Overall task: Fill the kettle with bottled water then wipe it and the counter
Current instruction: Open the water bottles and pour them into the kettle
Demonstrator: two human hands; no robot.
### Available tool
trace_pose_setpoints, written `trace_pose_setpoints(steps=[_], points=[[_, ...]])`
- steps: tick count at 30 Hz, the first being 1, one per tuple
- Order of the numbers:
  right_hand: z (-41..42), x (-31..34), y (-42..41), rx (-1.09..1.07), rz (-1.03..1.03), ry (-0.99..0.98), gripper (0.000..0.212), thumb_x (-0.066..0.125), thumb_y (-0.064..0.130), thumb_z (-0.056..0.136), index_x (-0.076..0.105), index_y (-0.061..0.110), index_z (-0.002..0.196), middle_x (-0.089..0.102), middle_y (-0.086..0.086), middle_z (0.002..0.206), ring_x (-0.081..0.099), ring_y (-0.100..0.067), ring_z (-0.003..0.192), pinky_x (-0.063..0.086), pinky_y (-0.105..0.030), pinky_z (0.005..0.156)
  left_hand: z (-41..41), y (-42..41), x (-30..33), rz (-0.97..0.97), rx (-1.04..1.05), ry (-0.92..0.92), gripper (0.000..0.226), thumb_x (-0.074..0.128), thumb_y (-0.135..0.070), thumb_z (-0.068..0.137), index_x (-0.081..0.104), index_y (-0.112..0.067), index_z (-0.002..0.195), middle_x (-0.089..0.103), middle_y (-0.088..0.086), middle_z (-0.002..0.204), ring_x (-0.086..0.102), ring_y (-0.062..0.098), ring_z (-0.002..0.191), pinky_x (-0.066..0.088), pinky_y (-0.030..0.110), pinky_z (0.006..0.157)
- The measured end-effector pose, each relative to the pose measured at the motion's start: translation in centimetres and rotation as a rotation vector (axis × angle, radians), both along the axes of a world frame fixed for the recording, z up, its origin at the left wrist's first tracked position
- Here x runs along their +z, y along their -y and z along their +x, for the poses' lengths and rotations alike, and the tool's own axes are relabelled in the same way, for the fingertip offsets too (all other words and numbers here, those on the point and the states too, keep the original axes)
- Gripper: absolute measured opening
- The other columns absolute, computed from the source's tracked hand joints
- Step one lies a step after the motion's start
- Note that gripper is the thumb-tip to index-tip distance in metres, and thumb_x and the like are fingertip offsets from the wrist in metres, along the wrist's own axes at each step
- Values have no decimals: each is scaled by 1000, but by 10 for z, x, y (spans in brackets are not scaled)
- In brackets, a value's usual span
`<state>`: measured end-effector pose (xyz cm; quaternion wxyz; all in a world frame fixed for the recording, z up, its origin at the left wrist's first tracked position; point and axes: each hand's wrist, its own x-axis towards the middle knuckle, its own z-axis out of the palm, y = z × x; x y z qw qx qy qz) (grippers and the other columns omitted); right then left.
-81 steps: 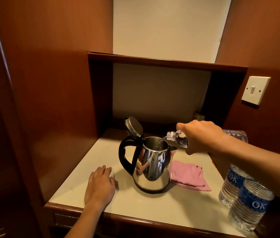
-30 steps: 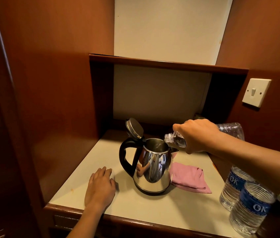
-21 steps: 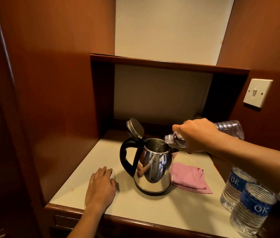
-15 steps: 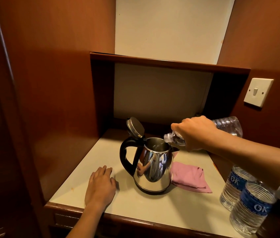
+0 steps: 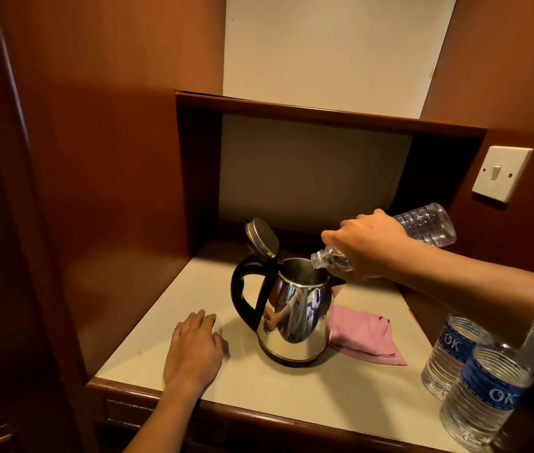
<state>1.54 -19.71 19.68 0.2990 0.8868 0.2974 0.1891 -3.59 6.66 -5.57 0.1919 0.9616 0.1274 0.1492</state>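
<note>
A shiny steel kettle (image 5: pixel 295 318) with a black handle stands mid-counter, its lid (image 5: pixel 261 237) flipped up. My right hand (image 5: pixel 368 245) grips a clear plastic bottle (image 5: pixel 427 224) tipped neck-down, with its mouth just over the kettle's opening and its base raised to the right. The bottle looks nearly empty. My left hand (image 5: pixel 193 346) rests flat on the pale counter (image 5: pixel 292 387), left of the kettle. A folded pink cloth (image 5: pixel 365 336) lies on the counter against the kettle's right side.
Two blue-labelled water bottles (image 5: pixel 449 354) (image 5: pixel 485 397) stand at the counter's front right corner. Wooden walls close in both sides, and a shelf (image 5: pixel 324 114) overhangs the back. A white wall switch (image 5: pixel 501 173) sits on the right wall.
My right hand has tilted the bottle steeper, lifting its base higher to the right while the mouth stays over the kettle. My left hand and the kettle have not moved.
</note>
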Motion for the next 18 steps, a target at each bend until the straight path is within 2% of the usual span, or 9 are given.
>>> trace_pose_setpoints(steps=[8, 14, 18], points=[[2, 5, -8, -22, -79, -22, 51, 64, 45, 89, 47, 25, 132, 66, -5, 112, 65, -31, 104, 49, -44, 85, 0, 1, 2, 6, 4, 0, 50, 32, -32, 103, 36, -23, 152, 30, 0, 162, 20, 17, 152, 12, 35, 125], [5, 5, -10, -27, -136, 4, 43, 60, 32, 94, 46, 25, 134, 64, -8, 115, 63, -32, 108, 47, -44, 87, 0, 1, 2, 10, 4, -5, 50, 32, -33, 103, 35, -23, 152, 30, 0, 162, 20, 17, 152, 12, 36, 126], [7, 6, -11, -13, -147, 25, 38, 54, 31, 97, 46, 25, 134, 64, -8, 116, 62, -32, 108, 43, -41, 82, 0, 1, 1, 13, 0, -7, 50, 32, -32, 103, 35, -22, 152, 30, 0, 162, 20, 17, 151, 12, 36, 125]])
